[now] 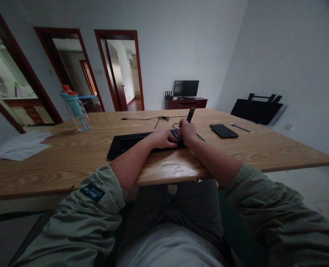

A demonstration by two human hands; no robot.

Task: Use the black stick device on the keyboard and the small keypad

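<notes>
Forearms reach forward over the near edge of the wooden surface, both sleeves pushed back to the elbows, and the two hands meet over the right end of a black keyboard. The left hand lies palm down on the keys, knuckles up, its fingers curled loosely and pressing on the keyboard without closing around anything. The right hand stands just beside it, touching or nearly touching it, wrist raised off the wood, with its fingers clenched around a dark pen-like tool. That tool stands nearly upright, its long axis tilted a little toward the far right corner, upper end free above the knuckles and lower end hidden inside the grip at the keys.

The keyboard lies near the middle of the surface, a little back from the near edge, its long axis running left to right and roughly parallel to that edge. A thin black cable trails behind it toward the far edge. To the right, well apart from the hands, a small black keypad lies flat, with a blue pen just beyond it. Toward the far left corner stands a clear water bottle with a blue lid, and white paper lies at the left edge.
</notes>
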